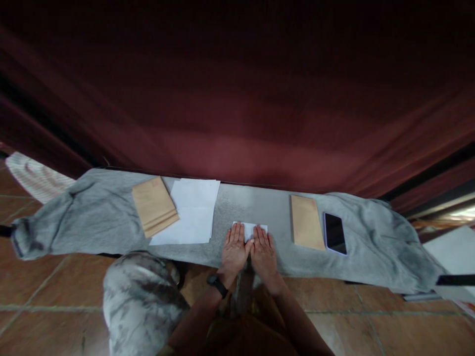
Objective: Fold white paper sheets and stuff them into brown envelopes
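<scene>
A small folded white paper (250, 229) lies on the grey cloth-covered bench (260, 207). My left hand (233, 251) lies flat on its left part, fingers stretched out. A black watch sits on that wrist. My right hand (264, 253) lies flat on the paper's right part, fingers out, thumb touching the left hand. Both hands press on the paper side by side.
A stack of brown envelopes (153, 205) partly overlaps white sheets (193, 216) on the left. On the right lie a single brown envelope (306, 221) and a phone (334, 233). A dark red curtain (237, 99) hangs behind. Tiled floor is below, with a mottled grey bundle (141, 296).
</scene>
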Tool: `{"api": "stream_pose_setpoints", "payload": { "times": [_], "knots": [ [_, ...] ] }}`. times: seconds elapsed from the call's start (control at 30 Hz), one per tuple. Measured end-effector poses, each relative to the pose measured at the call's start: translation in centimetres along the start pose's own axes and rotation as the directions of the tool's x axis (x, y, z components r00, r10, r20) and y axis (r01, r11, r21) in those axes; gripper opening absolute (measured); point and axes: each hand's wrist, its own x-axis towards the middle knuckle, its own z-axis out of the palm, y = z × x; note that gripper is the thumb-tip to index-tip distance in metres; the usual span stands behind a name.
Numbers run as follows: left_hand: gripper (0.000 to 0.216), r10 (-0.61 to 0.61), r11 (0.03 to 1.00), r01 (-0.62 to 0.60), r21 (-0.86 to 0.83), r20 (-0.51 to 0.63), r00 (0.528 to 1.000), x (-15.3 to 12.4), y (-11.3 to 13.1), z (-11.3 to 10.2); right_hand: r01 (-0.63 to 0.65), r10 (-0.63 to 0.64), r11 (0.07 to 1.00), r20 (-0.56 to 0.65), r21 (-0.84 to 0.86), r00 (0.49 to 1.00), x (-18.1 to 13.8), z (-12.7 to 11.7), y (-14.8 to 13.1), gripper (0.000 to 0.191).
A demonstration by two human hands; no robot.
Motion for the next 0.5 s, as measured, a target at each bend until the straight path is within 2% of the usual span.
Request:
{"api": "stream_pose_setpoints", "payload": {
  "times": [0.2, 0.5],
  "knots": [
    [0.062, -0.046, 0.999, 0.046, 0.019, -0.013, 0.999, 0.2, -0.9, -0.3, -0.028, 0.028, 0.999, -0.006, -0.028, 1.0, -0.2, -0.6, 1.1, 0.047],
    [0.061, -0.09, 0.995, 0.091, 0.027, -0.049, 0.995, 0.0, -1.8, -0.9, -0.078, 0.076, 0.995, -0.038, -0.057, 0.996, -0.3, -0.9, 2.3, 0.052]
  ]
}}
